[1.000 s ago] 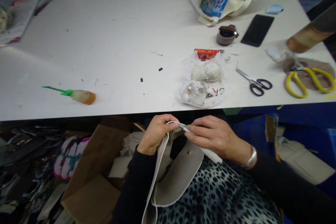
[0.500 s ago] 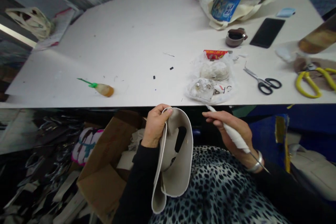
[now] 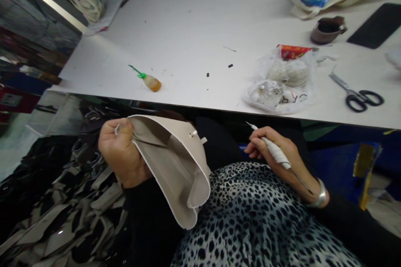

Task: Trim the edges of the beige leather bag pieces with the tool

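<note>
My left hand (image 3: 122, 150) is closed on the edge of a beige leather-like bag piece (image 3: 178, 154), folded into an open pouch shape that hangs in front of my lap. A small light tab pokes out of its upper side. In my right hand (image 3: 275, 146) is a thin pointed awl (image 3: 277, 153) with a white wrapped handle, its tip pointing up and left and a metal rod sticking out behind toward the wrist. The awl and the bag piece are apart.
On the white table (image 3: 175, 33) lie a glue bottle with green nozzle (image 3: 152, 82), a plastic bag of whitish lumps (image 3: 278, 87), black-handled scissors (image 3: 360, 96), a brown cup-like holder (image 3: 327, 30) and a phone (image 3: 376, 25). Strap pieces (image 3: 78, 212) are heaped at lower left.
My left hand has moved left and turned the bag piece, so its outer side and tab show. The view has swung too. My right hand still holds the awl.
</note>
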`<state>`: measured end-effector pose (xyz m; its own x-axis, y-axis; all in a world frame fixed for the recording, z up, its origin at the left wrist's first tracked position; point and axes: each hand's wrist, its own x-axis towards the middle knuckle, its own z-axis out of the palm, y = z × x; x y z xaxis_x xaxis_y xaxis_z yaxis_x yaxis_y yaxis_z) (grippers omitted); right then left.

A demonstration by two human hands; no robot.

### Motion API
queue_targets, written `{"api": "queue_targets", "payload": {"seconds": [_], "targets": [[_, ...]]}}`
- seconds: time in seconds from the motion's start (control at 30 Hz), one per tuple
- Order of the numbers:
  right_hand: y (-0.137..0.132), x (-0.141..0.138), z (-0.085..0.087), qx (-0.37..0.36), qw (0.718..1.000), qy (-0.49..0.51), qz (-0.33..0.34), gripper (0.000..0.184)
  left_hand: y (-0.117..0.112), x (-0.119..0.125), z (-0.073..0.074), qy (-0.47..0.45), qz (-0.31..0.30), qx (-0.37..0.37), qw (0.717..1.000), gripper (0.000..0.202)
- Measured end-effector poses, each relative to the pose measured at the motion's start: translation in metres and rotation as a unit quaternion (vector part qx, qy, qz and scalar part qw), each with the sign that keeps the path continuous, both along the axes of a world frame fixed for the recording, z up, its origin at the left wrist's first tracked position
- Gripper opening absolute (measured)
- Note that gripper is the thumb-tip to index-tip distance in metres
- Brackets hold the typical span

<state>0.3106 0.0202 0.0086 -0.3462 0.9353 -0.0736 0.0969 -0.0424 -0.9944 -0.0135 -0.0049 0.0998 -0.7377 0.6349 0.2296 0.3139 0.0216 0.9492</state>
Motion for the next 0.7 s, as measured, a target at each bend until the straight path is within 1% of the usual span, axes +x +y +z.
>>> {"api": "queue_targets", "payload": {"seconds": [0.03, 0.1, 0.2, 0.23, 0.3, 0.4, 0.5, 0.6, 0.7], "targets": [[-0.001, -0.003, 0.001, -0.011, 1.0, 0.006, 0.009, 0.024, -0.003, 0.0, 0.003, 0.035, 0.045, 0.035, 0.998, 0.019], [-0.002, -0.008, 0.003, -0.015, 1.0, 0.01, 0.024, 0.023, -0.003, 0.002, 0.004, 0.102, 0.121, 0.11, 0.981, 0.017], [-0.004, -0.019, 0.002, 0.019, 0.998, 0.028, 0.05, 0.028, 0.007, 0.01, 0.001, 0.184, 0.18, 0.187, 0.948, 0.019], [-0.005, -0.023, 0.001, 0.028, 0.997, 0.035, 0.058, 0.03, 0.011, 0.013, 0.0, 0.212, 0.198, 0.198, 0.936, 0.021], [-0.006, -0.031, -0.002, 0.033, 0.997, 0.045, 0.058, 0.033, 0.018, 0.02, 0.0, 0.26, 0.226, 0.191, 0.919, 0.024], [-0.008, -0.042, -0.007, 0.028, 0.998, 0.034, 0.039, 0.036, 0.025, 0.031, 0.0, 0.296, 0.242, 0.151, 0.912, 0.024], [-0.013, -0.048, -0.01, 0.037, 0.999, -0.016, 0.036, 0.039, 0.029, 0.042, -0.001, 0.308, 0.244, 0.136, 0.91, 0.026], [-0.017, -0.049, -0.01, 0.06, 0.996, -0.063, 0.023, 0.041, 0.032, 0.052, -0.005, 0.31, 0.226, 0.154, 0.91, 0.028], [-0.019, -0.049, -0.01, 0.074, 0.993, -0.087, 0.007, 0.042, 0.032, 0.063, -0.006, 0.289, 0.2, 0.17, 0.921, 0.03]]}}
